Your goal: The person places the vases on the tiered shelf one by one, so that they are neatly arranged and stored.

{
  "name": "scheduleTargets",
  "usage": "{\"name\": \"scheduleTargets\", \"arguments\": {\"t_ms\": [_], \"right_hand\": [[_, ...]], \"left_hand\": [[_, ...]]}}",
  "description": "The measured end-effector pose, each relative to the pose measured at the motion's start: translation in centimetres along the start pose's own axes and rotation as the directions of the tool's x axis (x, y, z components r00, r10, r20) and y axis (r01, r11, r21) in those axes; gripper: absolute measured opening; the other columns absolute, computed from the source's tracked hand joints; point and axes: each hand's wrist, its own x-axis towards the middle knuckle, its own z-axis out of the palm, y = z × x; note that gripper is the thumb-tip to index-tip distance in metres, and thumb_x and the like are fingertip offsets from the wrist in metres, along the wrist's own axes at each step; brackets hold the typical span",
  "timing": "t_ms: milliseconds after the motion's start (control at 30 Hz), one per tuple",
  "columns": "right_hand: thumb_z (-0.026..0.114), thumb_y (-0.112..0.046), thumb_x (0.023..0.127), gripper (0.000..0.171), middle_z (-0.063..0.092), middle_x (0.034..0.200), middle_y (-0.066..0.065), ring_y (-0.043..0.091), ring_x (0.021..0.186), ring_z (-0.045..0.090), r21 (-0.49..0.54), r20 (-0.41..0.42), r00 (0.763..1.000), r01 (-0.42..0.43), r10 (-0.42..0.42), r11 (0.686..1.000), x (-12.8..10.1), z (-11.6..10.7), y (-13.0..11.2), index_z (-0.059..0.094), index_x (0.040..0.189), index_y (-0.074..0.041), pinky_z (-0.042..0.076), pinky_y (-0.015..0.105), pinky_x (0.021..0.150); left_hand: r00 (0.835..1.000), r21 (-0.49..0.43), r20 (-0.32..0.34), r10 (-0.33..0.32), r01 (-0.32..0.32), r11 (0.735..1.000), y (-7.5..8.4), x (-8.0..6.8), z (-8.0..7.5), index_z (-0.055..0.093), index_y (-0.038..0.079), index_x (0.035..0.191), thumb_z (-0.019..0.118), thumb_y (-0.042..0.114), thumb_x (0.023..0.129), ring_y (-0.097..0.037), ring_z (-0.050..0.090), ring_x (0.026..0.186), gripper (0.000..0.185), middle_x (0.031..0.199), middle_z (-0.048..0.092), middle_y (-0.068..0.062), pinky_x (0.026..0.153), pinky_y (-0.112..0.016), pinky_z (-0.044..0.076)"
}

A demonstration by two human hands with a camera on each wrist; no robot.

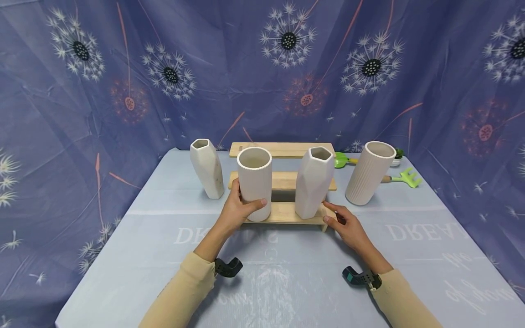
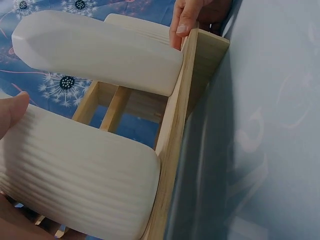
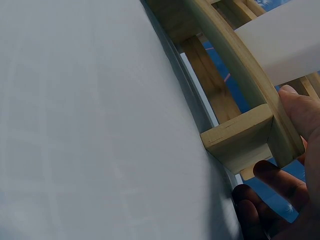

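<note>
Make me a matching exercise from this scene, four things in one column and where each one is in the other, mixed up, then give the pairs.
Things
1. ribbed vase
2. faceted vase
3. right hand
4. green rake

Places
A. on the table, far right, behind a second ribbed vase
B. at the right end of the wooden rack
C. gripped by the left hand
D. standing on the rack, no hand round it

Pairs: 1-C, 2-D, 3-B, 4-A

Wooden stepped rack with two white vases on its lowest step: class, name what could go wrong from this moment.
The faceted vase stands unheld at the step's front edge, so it may topple if the wooden rack shifts. The right hand grips that rack's end. The left hand holds only the ribbed vase, low down; it may tip.
</note>
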Motion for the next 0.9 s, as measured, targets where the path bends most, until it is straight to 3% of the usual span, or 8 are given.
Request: {"name": "scheduleTargets", "arguments": {"t_ms": [167, 400, 533, 767, 900], "right_hand": [[0.060, -0.030, 0.092, 0.051, 0.049, 0.137, 0.011, 0.015, 0.109, 0.048, -0.001, -0.001, 1.000, -0.005, 0.005, 1.000, 0.9, 0.5, 2.7, 0.046, 0.140, -0.018, 0.042, 0.013, 0.083], [0.060, -0.039, 0.091, 0.053, 0.049, 0.137, 0.010, 0.020, 0.113, 0.049, 0.001, 0.001, 1.000, -0.013, 0.013, 1.000, 1.0, 0.5, 3.0, 0.047, 0.140, -0.023, 0.043, 0.015, 0.085], [0.059, -0.042, 0.090, 0.054, 0.048, 0.139, 0.008, 0.021, 0.117, 0.049, -0.001, 0.009, 1.000, -0.023, 0.023, 1.000, 0.9, 0.5, 2.8, 0.046, 0.140, -0.025, 0.042, 0.017, 0.088], [0.059, -0.041, 0.091, 0.054, 0.047, 0.139, 0.009, 0.024, 0.120, 0.049, -0.001, 0.008, 1.000, -0.016, 0.016, 1.000, 0.9, 0.4, 2.7, 0.045, 0.141, -0.024, 0.044, 0.044, 0.097], [0.059, -0.041, 0.091, 0.055, 0.047, 0.140, 0.010, 0.027, 0.123, 0.048, 0.015, 0.011, 1.000, -0.015, 0.015, 1.000, 0.9, 0.4, 2.7, 0.045, 0.141, -0.023, 0.042, 0.050, 0.099]], "left_hand": [[1.000, 0.027, -0.004, 0.027, -0.027, 0.999, -1.4, 0.5, -0.7, 0.022, 0.019, 0.145, 0.075, 0.012, 0.079, -0.034, 0.039, 0.131, 0.085, 0.143, 0.034, -0.012, 0.110, -0.051, 0.029], [0.991, 0.067, -0.011, 0.131, -0.130, 0.989, -2.0, -0.2, -1.9, 0.026, 0.022, 0.144, 0.076, 0.013, 0.078, -0.025, 0.034, 0.134, 0.083, 0.142, 0.036, -0.008, 0.114, -0.048, 0.024], [0.989, 0.100, -0.012, 0.151, -0.149, 0.984, -2.2, -1.0, -2.7, 0.025, 0.021, 0.146, 0.076, 0.014, 0.078, -0.025, 0.031, 0.137, 0.085, 0.145, 0.035, -0.006, 0.115, -0.048, 0.021], [0.985, 0.139, -0.032, 0.167, -0.161, 0.977, -2.4, -2.5, -4.5, 0.023, 0.017, 0.147, 0.073, 0.017, 0.081, -0.028, 0.027, 0.140, 0.083, 0.149, 0.031, -0.009, 0.115, -0.049, 0.021], [0.975, 0.133, -0.077, 0.208, -0.196, 0.971, -2.6, -3.0, -5.5, 0.025, 0.013, 0.146, 0.070, 0.013, 0.084, -0.029, 0.029, 0.138, 0.076, 0.145, 0.034, -0.012, 0.114, -0.049, 0.023]]}}
